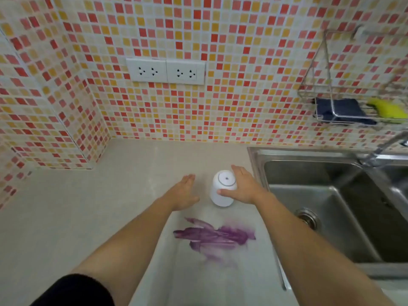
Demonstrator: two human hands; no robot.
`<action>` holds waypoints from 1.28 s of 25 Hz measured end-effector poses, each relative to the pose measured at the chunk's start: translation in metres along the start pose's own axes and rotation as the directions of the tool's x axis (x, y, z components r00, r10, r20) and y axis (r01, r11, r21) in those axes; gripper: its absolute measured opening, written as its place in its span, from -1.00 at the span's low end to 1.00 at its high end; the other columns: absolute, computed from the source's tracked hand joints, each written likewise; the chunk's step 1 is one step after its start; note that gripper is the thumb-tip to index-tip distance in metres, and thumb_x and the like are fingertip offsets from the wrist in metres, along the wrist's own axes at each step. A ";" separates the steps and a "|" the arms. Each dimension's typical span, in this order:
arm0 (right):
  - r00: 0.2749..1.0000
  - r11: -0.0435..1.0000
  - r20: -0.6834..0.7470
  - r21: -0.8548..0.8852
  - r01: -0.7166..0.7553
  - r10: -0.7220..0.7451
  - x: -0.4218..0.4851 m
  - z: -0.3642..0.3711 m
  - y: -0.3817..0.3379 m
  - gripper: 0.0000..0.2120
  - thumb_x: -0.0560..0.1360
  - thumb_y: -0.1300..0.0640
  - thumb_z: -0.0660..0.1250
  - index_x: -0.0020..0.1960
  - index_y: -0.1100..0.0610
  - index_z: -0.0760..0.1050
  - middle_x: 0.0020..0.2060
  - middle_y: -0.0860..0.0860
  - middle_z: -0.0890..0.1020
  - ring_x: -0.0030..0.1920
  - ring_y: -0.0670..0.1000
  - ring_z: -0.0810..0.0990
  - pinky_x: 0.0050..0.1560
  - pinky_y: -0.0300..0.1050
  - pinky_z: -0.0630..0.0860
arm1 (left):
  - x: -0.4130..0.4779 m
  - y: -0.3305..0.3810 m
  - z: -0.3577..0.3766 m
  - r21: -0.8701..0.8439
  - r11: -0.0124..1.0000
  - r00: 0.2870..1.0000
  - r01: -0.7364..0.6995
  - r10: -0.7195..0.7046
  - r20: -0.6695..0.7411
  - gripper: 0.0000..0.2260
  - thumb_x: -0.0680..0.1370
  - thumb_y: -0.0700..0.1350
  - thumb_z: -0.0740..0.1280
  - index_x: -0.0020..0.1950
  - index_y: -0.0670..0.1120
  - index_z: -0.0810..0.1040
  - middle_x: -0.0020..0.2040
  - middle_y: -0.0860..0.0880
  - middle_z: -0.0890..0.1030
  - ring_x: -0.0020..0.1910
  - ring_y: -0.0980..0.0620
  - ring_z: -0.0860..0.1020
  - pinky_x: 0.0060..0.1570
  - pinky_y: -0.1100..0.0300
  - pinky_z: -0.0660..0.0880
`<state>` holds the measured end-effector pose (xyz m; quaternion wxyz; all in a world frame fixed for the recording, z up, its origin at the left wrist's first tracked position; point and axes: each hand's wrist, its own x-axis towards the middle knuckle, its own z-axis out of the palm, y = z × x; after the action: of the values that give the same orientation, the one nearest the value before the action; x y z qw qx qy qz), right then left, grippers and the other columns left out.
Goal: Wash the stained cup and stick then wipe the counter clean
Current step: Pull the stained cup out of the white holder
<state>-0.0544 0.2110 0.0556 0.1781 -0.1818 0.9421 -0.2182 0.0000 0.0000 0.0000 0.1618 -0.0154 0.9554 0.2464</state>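
White cup (pixel 224 180) stands inverted on counter (pixel 88 206); right hand (pixel 242 187) curls round it, left hand (pixel 185 193) flat, empty. Pickup step; next, likely lift toward sink (pixel 304 153).

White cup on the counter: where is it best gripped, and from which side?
Around its side wall, from the right. The cup seems to stand base up, so no rim is free; its round wall fits a wrap, as the right hand grips it now.

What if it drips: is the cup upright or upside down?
Upside down: the cup shows its ringed base on top; the right hand holds its side.
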 end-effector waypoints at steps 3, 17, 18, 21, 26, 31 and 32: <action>1.000 0.999 0.014 0.046 0.009 -0.010 0.014 0.013 0.007 -0.01 0.23 -0.15 0.53 0.47 0.11 0.08 0.40 0.10 0.31 0.35 0.14 0.34 0.29 -0.02 0.31 | 0.009 -0.001 0.018 -0.137 0.990 1.000 0.019 -0.018 0.009 -0.24 0.50 0.00 0.34 0.54 -0.15 -0.03 0.56 -0.12 0.04 0.53 -0.04 0.05 0.49 0.14 0.05; 0.991 0.989 -0.134 0.149 0.000 0.020 0.033 0.009 0.002 -0.23 0.18 -0.19 0.53 0.26 0.01 0.31 0.15 0.00 0.54 0.01 0.02 0.47 -0.05 -0.07 0.46 | 0.032 0.024 0.055 -0.661 0.749 0.993 -0.052 -0.032 -0.115 -0.21 0.28 -0.07 0.58 0.42 0.06 0.28 0.27 0.03 0.51 0.21 0.04 0.47 0.17 0.20 0.40; 0.991 0.988 -0.133 0.153 0.001 0.020 0.034 0.008 0.002 -0.23 0.18 -0.19 0.53 0.27 0.01 0.30 0.15 0.00 0.53 0.02 0.03 0.47 -0.04 -0.06 0.47 | 0.032 0.024 0.054 -0.670 0.740 0.991 -0.055 -0.042 -0.127 -0.21 0.28 -0.06 0.57 0.42 0.06 0.28 0.27 0.03 0.51 0.20 0.05 0.47 0.18 0.19 0.40; 0.990 0.986 -0.140 0.168 0.008 0.016 0.038 0.001 -0.001 -0.21 0.18 -0.19 0.53 0.29 0.02 0.30 0.17 0.01 0.53 0.04 0.04 0.48 0.00 -0.04 0.49 | 0.034 0.024 0.050 -0.678 0.732 0.987 -0.062 -0.055 -0.149 -0.22 0.28 -0.04 0.57 0.42 0.05 0.28 0.27 0.03 0.51 0.20 0.05 0.46 0.20 0.16 0.42; 0.989 0.991 -0.146 0.134 0.023 -0.003 0.041 -0.006 -0.009 -0.21 0.19 -0.21 0.52 0.29 0.03 0.30 0.16 0.01 0.53 0.06 0.06 0.49 0.00 -0.01 0.51 | 0.039 0.028 0.045 -0.731 0.680 0.984 -0.057 -0.084 -0.155 -0.31 0.25 -0.01 0.59 0.32 0.05 0.39 0.17 0.08 0.54 0.14 0.06 0.52 0.08 0.21 0.46; 0.986 0.997 -0.167 0.062 0.040 -0.030 0.042 -0.009 -0.017 -0.24 0.18 -0.23 0.51 0.26 0.03 0.31 0.13 0.00 0.55 0.03 0.05 0.51 -0.06 -0.06 0.48 | 0.044 0.022 0.046 -0.744 0.668 0.986 -0.015 -0.114 -0.123 -0.34 0.23 0.03 0.60 0.26 0.05 0.42 0.15 0.07 0.57 0.12 0.05 0.54 0.05 0.22 0.47; 0.984 0.998 -0.172 0.045 0.045 -0.036 0.042 -0.009 -0.018 -0.23 0.18 -0.23 0.50 0.26 0.04 0.31 0.14 0.01 0.55 0.04 0.06 0.51 -0.07 -0.07 0.46 | 0.045 0.021 0.046 -0.738 0.674 0.985 -0.011 -0.118 -0.123 -0.33 0.22 0.04 0.60 0.26 0.06 0.42 0.14 0.07 0.57 0.11 0.06 0.54 0.04 0.23 0.47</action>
<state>-0.0900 0.1812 0.0609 0.0964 -0.1771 0.9445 -0.2594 -0.0308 0.0428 -0.0418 0.0720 -0.1267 0.7842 0.6032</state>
